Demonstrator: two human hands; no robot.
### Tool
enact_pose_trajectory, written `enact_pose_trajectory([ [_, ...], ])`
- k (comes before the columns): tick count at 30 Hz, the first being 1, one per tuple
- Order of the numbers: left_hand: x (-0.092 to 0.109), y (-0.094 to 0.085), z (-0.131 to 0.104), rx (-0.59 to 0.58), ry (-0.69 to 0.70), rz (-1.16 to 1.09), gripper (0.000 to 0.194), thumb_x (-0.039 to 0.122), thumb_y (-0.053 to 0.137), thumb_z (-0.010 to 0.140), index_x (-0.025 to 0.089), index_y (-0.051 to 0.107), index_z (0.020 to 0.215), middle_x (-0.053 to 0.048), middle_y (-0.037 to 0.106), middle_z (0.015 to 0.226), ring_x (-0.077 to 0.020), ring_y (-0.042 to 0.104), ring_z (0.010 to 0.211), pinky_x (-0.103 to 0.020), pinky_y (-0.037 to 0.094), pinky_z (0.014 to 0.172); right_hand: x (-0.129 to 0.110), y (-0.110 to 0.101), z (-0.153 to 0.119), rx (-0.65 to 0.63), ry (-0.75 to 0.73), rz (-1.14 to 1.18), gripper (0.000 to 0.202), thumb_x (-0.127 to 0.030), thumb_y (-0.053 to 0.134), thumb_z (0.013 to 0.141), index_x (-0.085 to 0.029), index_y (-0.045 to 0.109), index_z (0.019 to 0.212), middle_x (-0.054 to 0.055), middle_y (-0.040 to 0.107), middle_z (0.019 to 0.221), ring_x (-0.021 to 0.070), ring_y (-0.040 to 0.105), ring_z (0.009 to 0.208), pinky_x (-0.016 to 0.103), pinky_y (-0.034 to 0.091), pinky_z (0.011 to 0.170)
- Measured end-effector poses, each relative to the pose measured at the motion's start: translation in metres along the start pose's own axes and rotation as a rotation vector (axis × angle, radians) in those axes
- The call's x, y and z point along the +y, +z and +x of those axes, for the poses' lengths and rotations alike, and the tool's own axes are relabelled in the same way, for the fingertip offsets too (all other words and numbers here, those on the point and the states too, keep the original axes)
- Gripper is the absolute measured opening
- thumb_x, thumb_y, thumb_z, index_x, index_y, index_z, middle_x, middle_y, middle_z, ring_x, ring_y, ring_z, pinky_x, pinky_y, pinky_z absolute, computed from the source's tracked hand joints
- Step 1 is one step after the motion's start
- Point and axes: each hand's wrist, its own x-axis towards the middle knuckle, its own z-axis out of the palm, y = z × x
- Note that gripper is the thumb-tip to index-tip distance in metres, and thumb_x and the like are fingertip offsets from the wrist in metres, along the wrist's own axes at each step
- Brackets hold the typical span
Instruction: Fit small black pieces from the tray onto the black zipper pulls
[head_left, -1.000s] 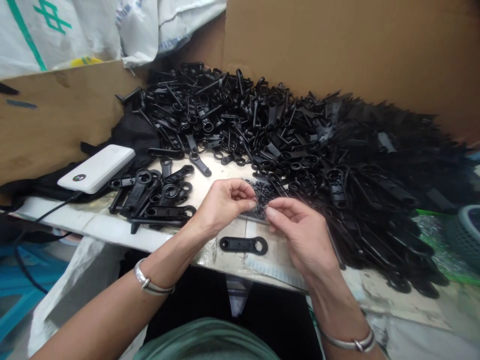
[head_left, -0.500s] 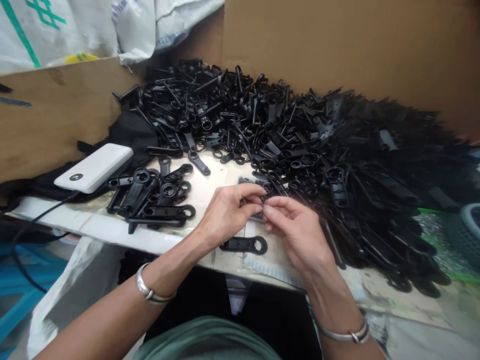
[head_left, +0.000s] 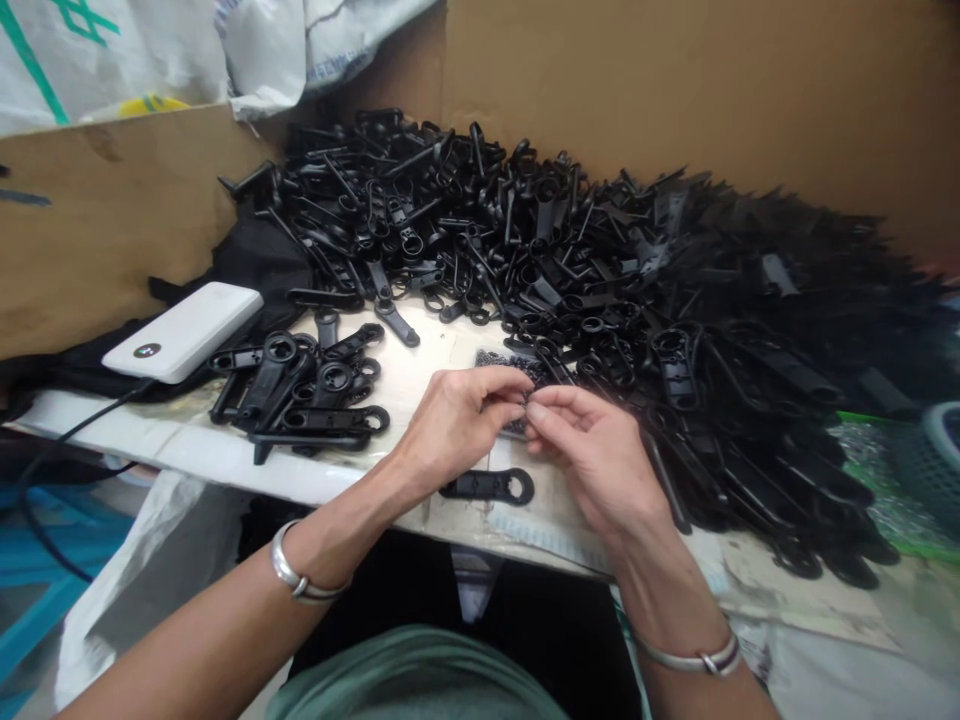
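Note:
My left hand (head_left: 457, 420) and my right hand (head_left: 589, 445) meet fingertip to fingertip over a small clear tray (head_left: 487, 357) of tiny dark parts. Both hands are closed in a pinch. Whatever sits between the fingertips is too small and dark to name. Just below them, a black plastic lever with a ring end (head_left: 487, 486) lies flat near the table's front edge. To the left rests a small group of similar black levers (head_left: 315, 390). Fingers partly cover the tray.
A big heap of black plastic levers (head_left: 510, 220) fills the back and right, against cardboard walls (head_left: 675, 90). On the left lies a white power bank (head_left: 187, 330) with a black cable (head_left: 82, 430). At far right are a green-edged tray (head_left: 870, 470) of small shiny pieces and a grey basket (head_left: 941, 460).
My hands stay pinched together in almost the same place, with slight finger movement. The whole view has shifted a little; the levers and tray look unmoved.

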Motion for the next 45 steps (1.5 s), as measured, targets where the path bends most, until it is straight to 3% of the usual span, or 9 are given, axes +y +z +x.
enact_pose_trajectory([
  [10,-0.001,-0.007,0.004,-0.067,0.0,0.276,0.023,0.013,0.056,0.085,0.019,0.07,0.103,-0.003,0.074,0.096,-0.0169,0.067,0.087,-0.027,0.051,0.077,-0.011,0.0,0.001,0.197,-0.282,-0.477,0.006,-0.021,0.071,0.076,-0.018,0.071,0.081,0.001,0.071,0.078,0.0118,0.064,0.07,0.023,0.053,0.067],
  [13,0.0,-0.008,0.003,-0.024,0.038,0.354,0.028,0.013,0.061,0.084,0.018,0.068,0.11,-0.006,0.073,0.102,-0.0195,0.067,0.092,-0.03,0.051,0.081,-0.014,-0.01,0.005,0.16,-0.193,-0.413,0.013,-0.024,0.073,0.074,-0.018,0.07,0.086,0.001,0.07,0.076,0.0125,0.064,0.065,0.024,0.054,0.063],
  [18,0.009,0.0,0.001,0.018,0.161,0.163,0.027,0.011,0.064,0.081,0.024,0.069,0.104,0.002,0.074,0.096,-0.0137,0.068,0.087,-0.023,0.051,0.081,-0.023,-0.017,0.005,-0.02,-0.053,-0.239,0.022,-0.028,0.077,0.071,-0.018,0.068,0.089,0.001,0.07,0.075,0.0123,0.064,0.064,0.024,0.054,0.061],
  [22,0.012,0.004,-0.001,0.055,0.116,0.084,0.019,0.014,0.062,0.082,0.024,0.071,0.095,0.004,0.074,0.089,-0.0135,0.068,0.083,-0.023,0.053,0.079,-0.027,-0.018,0.004,-0.06,-0.019,-0.252,0.023,-0.033,0.074,0.073,-0.019,0.068,0.09,0.002,0.071,0.076,0.014,0.065,0.065,0.027,0.054,0.062],
  [24,0.011,0.003,-0.003,0.073,0.065,0.038,0.02,0.014,0.062,0.082,0.022,0.071,0.098,0.003,0.074,0.089,-0.0138,0.068,0.082,-0.023,0.053,0.079,-0.027,-0.023,0.004,-0.031,-0.043,-0.432,0.022,-0.034,0.071,0.076,-0.02,0.069,0.092,0.003,0.072,0.077,0.0175,0.067,0.068,0.03,0.053,0.063],
  [27,0.008,-0.002,-0.008,0.119,0.006,-0.024,0.025,0.012,0.061,0.082,0.019,0.069,0.104,0.0,0.073,0.089,-0.0139,0.067,0.083,-0.024,0.053,0.08,-0.024,-0.031,0.007,0.029,-0.159,-1.01,0.016,-0.027,0.062,0.082,-0.022,0.072,0.093,0.006,0.074,0.085,0.023,0.067,0.079,0.037,0.05,0.073],
  [31,0.005,-0.009,-0.019,0.166,-0.067,-0.12,0.026,0.011,0.061,0.081,0.017,0.069,0.105,-0.001,0.071,0.088,-0.0132,0.066,0.082,-0.024,0.054,0.079,-0.019,-0.031,0.008,-0.084,-0.15,-1.521,0.022,-0.025,0.053,0.088,-0.026,0.072,0.098,0.006,0.072,0.101,0.0273,0.066,0.09,0.038,0.046,0.074],
  [36,0.006,-0.017,-0.03,0.209,-0.157,-0.207,0.027,0.011,0.065,0.079,0.017,0.068,0.104,-0.001,0.07,0.085,-0.0127,0.066,0.079,-0.024,0.054,0.077,-0.016,-0.024,0.014,-0.121,-0.097,-1.713,0.018,-0.027,0.051,0.088,-0.023,0.068,0.09,0.009,0.07,0.087,0.0275,0.065,0.077,0.034,0.037,0.058],
  [45,0.007,-0.017,-0.035,0.238,-0.284,-0.492,0.028,0.008,0.07,0.072,0.014,0.068,0.099,-0.001,0.07,0.078,-0.0114,0.066,0.072,-0.02,0.055,0.064,-0.017,-0.024,0.016,-0.111,-0.132,-1.652,0.02,-0.022,0.05,0.087,-0.025,0.069,0.084,0.006,0.071,0.083,0.0241,0.065,0.076,0.031,0.034,0.057],
])
